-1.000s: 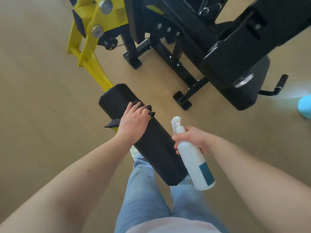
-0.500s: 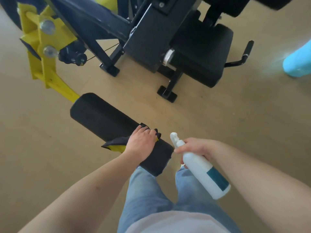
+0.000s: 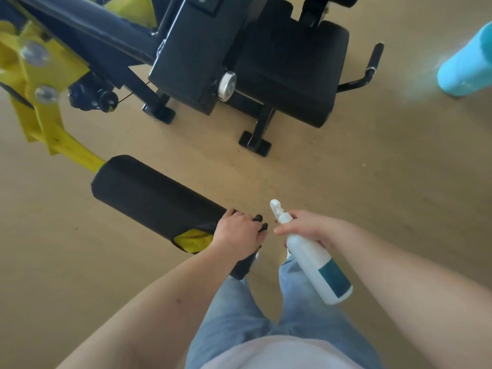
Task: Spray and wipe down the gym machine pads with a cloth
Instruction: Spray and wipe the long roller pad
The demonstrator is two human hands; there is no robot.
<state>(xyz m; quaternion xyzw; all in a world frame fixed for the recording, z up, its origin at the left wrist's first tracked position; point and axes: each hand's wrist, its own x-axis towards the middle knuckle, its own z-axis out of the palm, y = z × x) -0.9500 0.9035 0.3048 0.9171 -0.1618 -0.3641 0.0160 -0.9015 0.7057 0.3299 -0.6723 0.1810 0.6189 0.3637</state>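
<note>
A black roller pad (image 3: 149, 198) on a yellow arm (image 3: 66, 145) lies low over the floor, running from upper left toward my legs. My left hand (image 3: 237, 233) presses a dark cloth with a yellow side (image 3: 194, 239) onto the pad's near end; cloth edges stick out past my fingers. Just to the right, my right hand (image 3: 306, 227) grips a white spray bottle with a teal label (image 3: 314, 259) by its neck, nozzle pointing up and left. The bottle is off the pad.
The black machine frame (image 3: 186, 57) and its black seat pad (image 3: 290, 73) stand behind, with feet on the tan floor (image 3: 372, 195). A side handle (image 3: 372, 62) sticks out right. A light-blue object (image 3: 468, 65) sits at the far right. My jeans fill the bottom centre.
My left hand and the cloth have slid along the roller pad from its middle down to its near end. The view has shifted right, and the bottle stays beside the hand.
</note>
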